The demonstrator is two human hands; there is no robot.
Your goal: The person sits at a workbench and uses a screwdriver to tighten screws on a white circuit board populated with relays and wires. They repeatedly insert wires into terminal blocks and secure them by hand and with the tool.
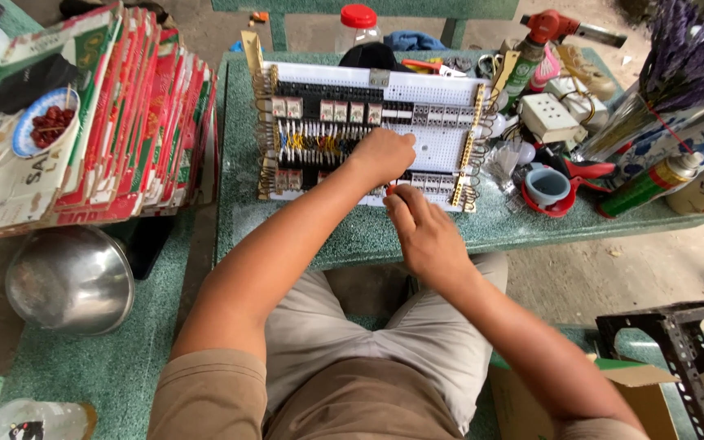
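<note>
My left hand (382, 155) rests curled on the wiring board (442, 147) mid-table; my right hand (417, 228) pinches a red-tipped tool (390, 189) at its near edge — left half looks wired, right half bare.

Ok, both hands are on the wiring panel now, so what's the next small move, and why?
Probably steady the panel with the left hand and ease the red-tipped tool toward the bottom terminal row: the right hand pinches it just below that row, not visibly seated.
</note>
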